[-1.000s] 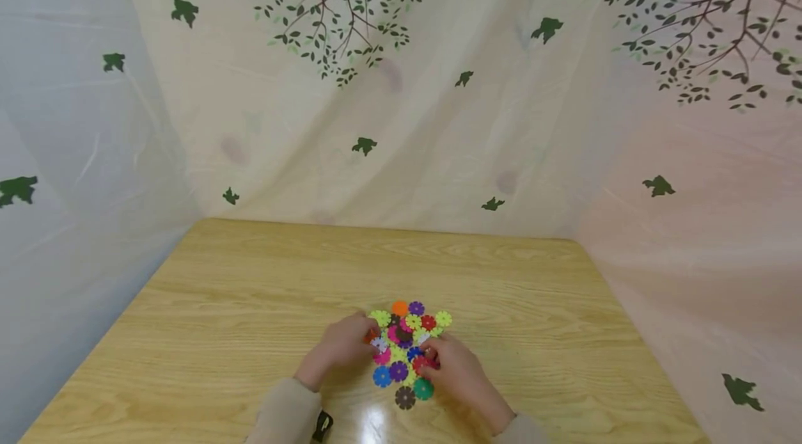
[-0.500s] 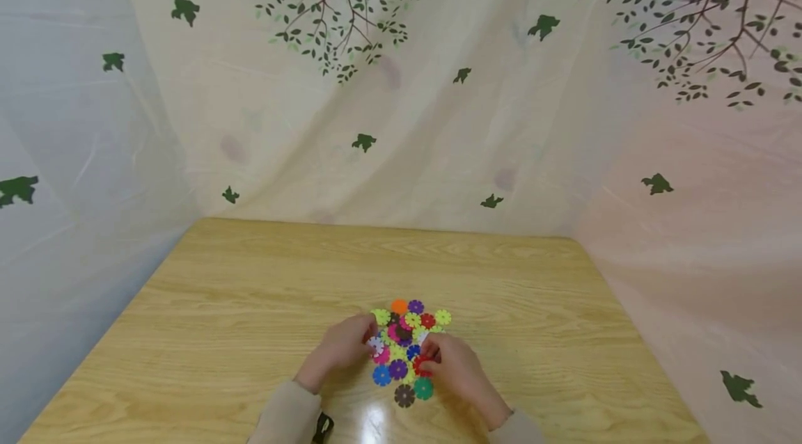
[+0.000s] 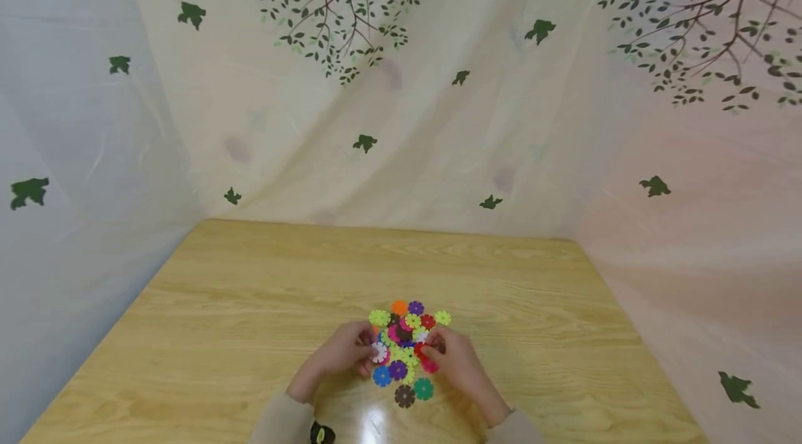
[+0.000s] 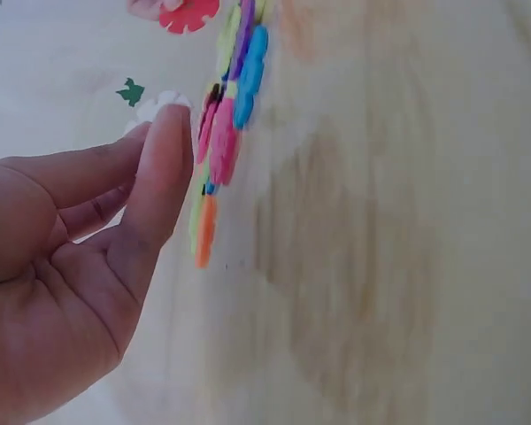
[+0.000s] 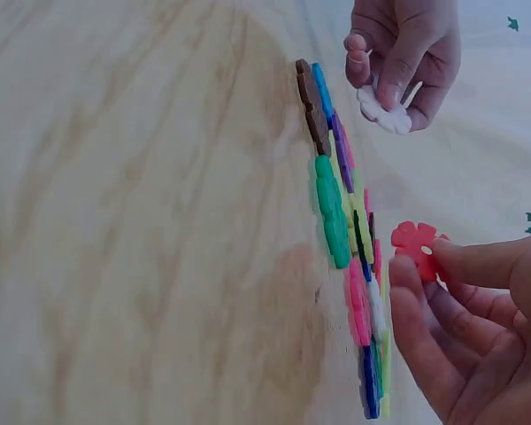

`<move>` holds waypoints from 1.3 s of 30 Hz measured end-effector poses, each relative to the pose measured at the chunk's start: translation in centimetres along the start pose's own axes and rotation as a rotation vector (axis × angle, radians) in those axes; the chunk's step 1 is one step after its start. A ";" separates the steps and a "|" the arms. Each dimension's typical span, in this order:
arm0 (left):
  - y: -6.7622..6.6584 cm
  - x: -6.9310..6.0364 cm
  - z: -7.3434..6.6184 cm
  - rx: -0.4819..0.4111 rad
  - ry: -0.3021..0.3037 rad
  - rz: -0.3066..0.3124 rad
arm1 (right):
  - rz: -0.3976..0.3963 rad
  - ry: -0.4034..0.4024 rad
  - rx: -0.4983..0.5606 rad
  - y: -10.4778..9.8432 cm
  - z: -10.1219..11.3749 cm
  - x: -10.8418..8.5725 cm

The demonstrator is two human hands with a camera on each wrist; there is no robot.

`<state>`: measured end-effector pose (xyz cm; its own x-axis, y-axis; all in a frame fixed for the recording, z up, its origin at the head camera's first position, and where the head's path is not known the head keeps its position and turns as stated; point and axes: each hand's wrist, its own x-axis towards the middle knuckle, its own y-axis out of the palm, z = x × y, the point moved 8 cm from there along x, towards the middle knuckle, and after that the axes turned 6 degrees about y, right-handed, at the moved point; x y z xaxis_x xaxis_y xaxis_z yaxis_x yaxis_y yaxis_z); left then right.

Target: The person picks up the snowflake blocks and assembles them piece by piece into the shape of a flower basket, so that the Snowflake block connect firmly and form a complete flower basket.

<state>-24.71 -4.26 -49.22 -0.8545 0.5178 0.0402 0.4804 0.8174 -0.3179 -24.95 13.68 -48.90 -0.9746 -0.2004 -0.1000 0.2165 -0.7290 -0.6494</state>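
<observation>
Wooden table [image 3: 207,339] | coloured discs [image 3: 397,370] lying together | left grip [image 3: 343,349] pinches white disc [image 5: 380,110] | right grip [image 3: 456,358] pinches red disc [image 5: 413,239]

The head camera looks forward and down from above, well back, with the flower-shaped discs [image 3: 397,353] small at lower centre and the backdrop [image 3: 282,138] filling the upper half. Each wrist camera looks from up close, low across the sideways-turned table [image 4: 363,266], past the left hand [image 4: 88,239] at frame left or the right hand [image 5: 491,332] at lower right; all three views share the discs.
</observation>
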 end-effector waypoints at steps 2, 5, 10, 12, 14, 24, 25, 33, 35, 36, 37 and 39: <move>0.4 -0.1 0.1 -0.060 0.000 0.016 | 0.032 0.002 0.122 0.5 0.0 0.2; 0.9 -0.1 0.4 -0.133 -0.004 0.035 | 0.054 -0.019 0.264 1.1 0.1 0.5; 1.4 -0.1 0.9 -0.241 -0.017 0.034 | 0.042 -0.077 0.318 1.4 0.4 0.9; 1.3 -0.1 1.1 -0.272 -0.016 0.013 | 0.038 -0.096 0.312 1.5 0.4 1.0; 1.1 -0.2 1.3 -0.302 -0.007 -0.009 | 0.026 -0.123 0.318 1.4 0.4 1.1; 1.5 -0.1 2.3 -0.434 0.008 -0.049 | 0.002 -0.168 0.510 2.6 0.3 0.9; 1.6 -0.1 2.4 -0.446 0.010 -0.052 | 0.002 -0.170 0.522 2.7 0.3 0.9; 1.9 0.3 2.7 -0.504 0.001 -0.079 | -0.042 -0.135 0.544 2.6 0.1 1.2; 1.8 0.3 2.8 -0.506 -0.002 -0.091 | -0.055 -0.126 0.548 2.6 -0.1 1.4; 1.7 0.3 2.9 -0.504 -0.001 -0.098 | -0.060 -0.123 0.554 2.6 -0.2 1.5; 1.6 0.3 2.9 -0.502 -0.001 -0.103 | -0.063 -0.122 0.558 2.6 -0.2 1.6; 1.3 0.3 2.9 -0.496 0.001 -0.116 | -0.071 -0.130 0.566 2.6 -0.2 1.7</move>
<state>-24.92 -3.75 -52.41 -0.9079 0.4162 0.0500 0.4182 0.8910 0.1768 -26.02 11.56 -50.94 -0.9806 -0.1906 0.0458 0.1823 -0.9726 -0.1441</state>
